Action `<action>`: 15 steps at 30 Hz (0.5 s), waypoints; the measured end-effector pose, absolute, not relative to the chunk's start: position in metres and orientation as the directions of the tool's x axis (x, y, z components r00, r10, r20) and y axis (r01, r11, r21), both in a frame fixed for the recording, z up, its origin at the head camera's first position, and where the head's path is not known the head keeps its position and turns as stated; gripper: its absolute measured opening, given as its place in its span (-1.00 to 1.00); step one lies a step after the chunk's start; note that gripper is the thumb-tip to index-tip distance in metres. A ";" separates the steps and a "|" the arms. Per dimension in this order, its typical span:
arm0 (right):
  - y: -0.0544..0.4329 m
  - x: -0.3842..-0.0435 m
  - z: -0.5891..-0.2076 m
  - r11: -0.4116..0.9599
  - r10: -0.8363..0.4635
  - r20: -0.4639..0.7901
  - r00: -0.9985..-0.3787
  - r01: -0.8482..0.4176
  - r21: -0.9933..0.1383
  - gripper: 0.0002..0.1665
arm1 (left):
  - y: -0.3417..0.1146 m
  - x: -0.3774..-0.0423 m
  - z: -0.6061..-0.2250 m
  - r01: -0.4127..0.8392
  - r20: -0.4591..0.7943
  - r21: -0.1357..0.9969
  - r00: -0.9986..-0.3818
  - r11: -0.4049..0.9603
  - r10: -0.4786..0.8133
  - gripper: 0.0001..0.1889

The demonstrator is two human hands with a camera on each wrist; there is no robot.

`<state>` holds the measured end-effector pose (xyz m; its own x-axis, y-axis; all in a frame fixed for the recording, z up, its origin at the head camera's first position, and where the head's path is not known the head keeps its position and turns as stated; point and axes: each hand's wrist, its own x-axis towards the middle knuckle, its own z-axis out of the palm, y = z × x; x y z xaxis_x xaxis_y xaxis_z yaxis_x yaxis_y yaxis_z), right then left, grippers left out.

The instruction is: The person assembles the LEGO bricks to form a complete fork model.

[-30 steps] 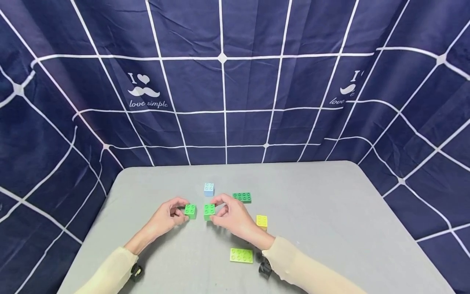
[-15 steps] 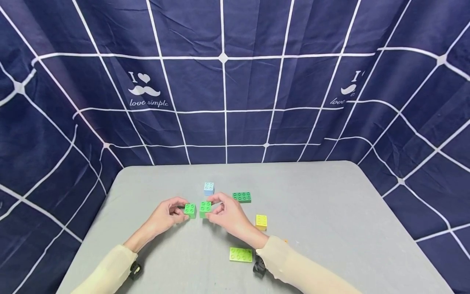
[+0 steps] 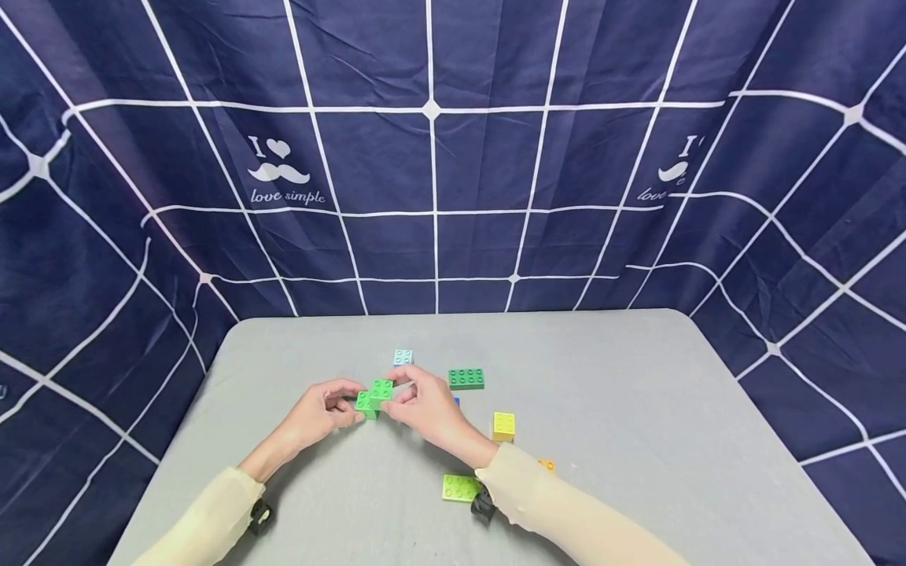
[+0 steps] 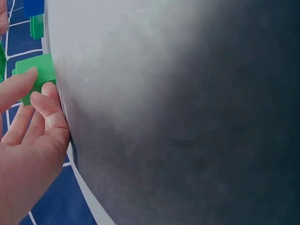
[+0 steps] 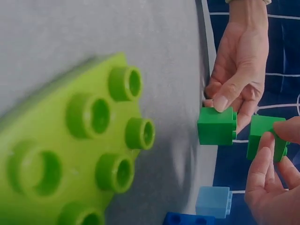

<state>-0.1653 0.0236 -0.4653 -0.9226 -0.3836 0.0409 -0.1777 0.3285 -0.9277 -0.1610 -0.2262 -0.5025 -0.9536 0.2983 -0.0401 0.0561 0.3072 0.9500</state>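
Observation:
Between thumb and fingers my left hand (image 3: 318, 417) pinches a green toy building brick (image 4: 44, 68) with studs on top, low at the table. My right hand (image 3: 432, 409) pinches a second green brick (image 3: 383, 388) by its sides. That brick is higher and overlaps the left one in the head view. From the right wrist view, a gap shows between the left-hand brick (image 5: 215, 127) and the right-hand brick (image 5: 260, 133), which sits just beyond the studs. A light blue brick (image 3: 403, 358) stands behind the right hand's fingertips.
Around the right arm on the grey table (image 3: 318, 503) lie a dark green brick (image 3: 466, 379), a yellow brick (image 3: 504, 425), a lime brick (image 3: 460, 488) and a partly hidden orange piece (image 3: 546, 465). Some blue (image 3: 456, 402) peeks past the right hand. A navy curtain (image 3: 382, 251) hangs behind.
My right hand has moved left with its green brick and raised it slightly, up to and over the left brick. The left hand has stayed nearly still.

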 end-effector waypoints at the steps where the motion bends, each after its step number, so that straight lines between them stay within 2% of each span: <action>1: 0.022 -0.166 -0.465 0.331 -0.382 0.040 -0.923 -0.177 -0.927 -0.57 | -0.226 -0.161 -0.502 0.046 -0.049 0.950 -0.955 0.310 0.293 -0.61; 15: 0.012 -0.173 -0.470 0.329 -0.377 0.041 -0.925 -0.176 -0.928 -0.60 | -0.225 -0.159 -0.501 0.007 -0.074 0.954 -0.963 0.298 0.258 -0.61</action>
